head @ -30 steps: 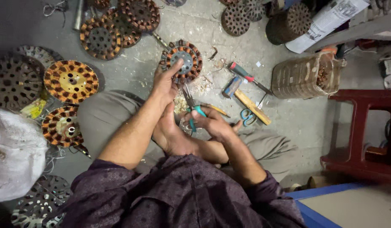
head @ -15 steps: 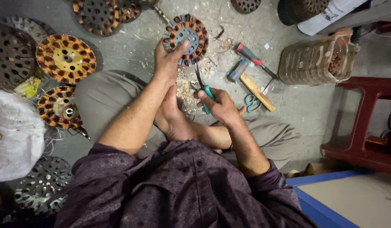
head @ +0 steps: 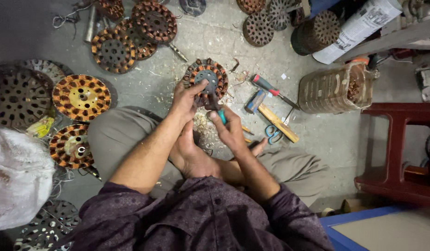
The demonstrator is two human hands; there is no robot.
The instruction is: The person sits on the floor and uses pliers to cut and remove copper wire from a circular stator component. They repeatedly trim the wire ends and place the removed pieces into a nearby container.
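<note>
Head cam, looking straight down: the person sits cross-legged on the concrete floor [head: 187,51]. The left hand [head: 186,97] is clamped on the near edge of a copper-wound fan stator [head: 205,80], which lies on the floor just past the feet. The right hand [head: 229,130] is closed around teal-handled pliers [head: 218,110], whose nose touches the stator. Just right of that lie a red-handled screwdriver [head: 270,89], a wooden-handled hammer [head: 273,118] and blue scissors [head: 272,134]. More wound stators [head: 81,96] are spread to the left.
</note>
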